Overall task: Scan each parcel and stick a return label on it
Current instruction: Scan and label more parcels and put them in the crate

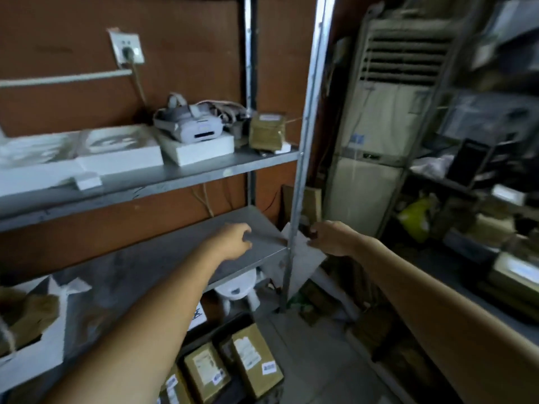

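Note:
My left hand (233, 242) reaches over the grey middle shelf (163, 258) with loosely curled fingers and holds nothing. My right hand (329, 237) is stretched past the metal shelf post (306, 141) and pinches the edge of a flat white sheet or envelope (303, 258) that hangs beside the post. Several brown cardboard parcels (250, 360) with white labels stand on the floor below, near the bottom middle. Another brown parcel (267, 132) sits on the upper shelf. No scanner is visible.
The upper shelf (204, 173) carries white boxes and a white headset (189, 123). A white box with brown packing (26, 325) lies at the left. A tall air conditioner (385, 126) and cluttered racks (481, 141) fill the right. A white stool (239, 290) stands under the shelf.

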A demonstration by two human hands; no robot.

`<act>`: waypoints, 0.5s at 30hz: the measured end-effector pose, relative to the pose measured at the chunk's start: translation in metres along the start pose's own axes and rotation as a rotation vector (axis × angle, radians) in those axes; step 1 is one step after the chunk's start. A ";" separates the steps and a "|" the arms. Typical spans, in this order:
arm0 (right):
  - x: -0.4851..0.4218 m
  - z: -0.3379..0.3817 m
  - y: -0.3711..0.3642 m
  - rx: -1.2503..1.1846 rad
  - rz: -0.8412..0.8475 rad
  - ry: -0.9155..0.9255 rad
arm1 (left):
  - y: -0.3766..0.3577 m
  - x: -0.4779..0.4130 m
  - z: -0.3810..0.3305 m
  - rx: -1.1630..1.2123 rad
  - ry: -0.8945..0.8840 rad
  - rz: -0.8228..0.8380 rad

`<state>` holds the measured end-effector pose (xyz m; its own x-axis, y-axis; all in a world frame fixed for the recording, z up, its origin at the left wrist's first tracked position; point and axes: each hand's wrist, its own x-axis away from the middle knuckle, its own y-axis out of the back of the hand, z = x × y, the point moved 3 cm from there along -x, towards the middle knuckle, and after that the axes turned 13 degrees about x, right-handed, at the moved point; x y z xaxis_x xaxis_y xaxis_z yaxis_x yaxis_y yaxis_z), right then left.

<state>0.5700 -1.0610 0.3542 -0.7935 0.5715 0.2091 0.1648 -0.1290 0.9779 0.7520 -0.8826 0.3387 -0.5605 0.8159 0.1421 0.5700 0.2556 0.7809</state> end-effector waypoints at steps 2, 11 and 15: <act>0.039 -0.044 0.013 -0.001 -0.016 -0.016 | -0.021 0.007 -0.055 -0.006 -0.046 0.022; 0.201 -0.245 0.023 -0.078 -0.061 -0.192 | -0.148 0.027 -0.276 -0.097 -0.217 0.155; 0.241 -0.325 0.007 -0.148 -0.074 -0.334 | -0.209 0.021 -0.342 -0.103 -0.278 0.200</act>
<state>0.1894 -1.1878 0.4086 -0.5612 0.8133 0.1534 0.0084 -0.1798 0.9837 0.4155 -1.0959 0.3867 -0.2511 0.9580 0.1383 0.5806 0.0347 0.8134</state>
